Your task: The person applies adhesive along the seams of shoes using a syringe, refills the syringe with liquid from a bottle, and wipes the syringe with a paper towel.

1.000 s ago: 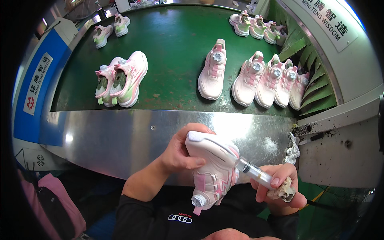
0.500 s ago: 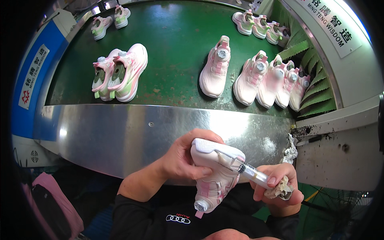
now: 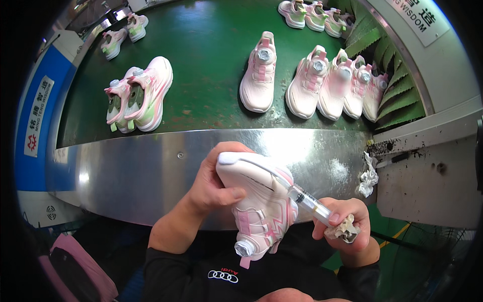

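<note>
My left hand (image 3: 211, 186) is closed round the toe end of a white and pink sneaker (image 3: 254, 201), lifted above the metal ledge. Its sole edge is turned upward and away, and its dial and pull tab hang toward me. A dark, thin line runs along the upper near the sole edge. In my right hand (image 3: 358, 214) is a clear syringe (image 3: 309, 202), pointing up and left. The syringe's tip end meets the shoe where sole and upper join. Crumpled off-white tissue (image 3: 344, 230) is bunched at the back of the syringe, among my fingers.
A metal ledge (image 3: 126, 166) borders the green conveyor belt (image 3: 201, 65). On the belt stand a sneaker pair (image 3: 143, 98), a single sneaker (image 3: 259, 75) and a row of sneakers (image 3: 307, 85). Green strip curtains (image 3: 402, 100) hang at right, with crumpled tissue (image 3: 368, 176) below.
The sneaker has moved slightly left and up, and tilted to show more of its side. My right hand and the syringe have shifted along with it. The whole view has shifted a little.
</note>
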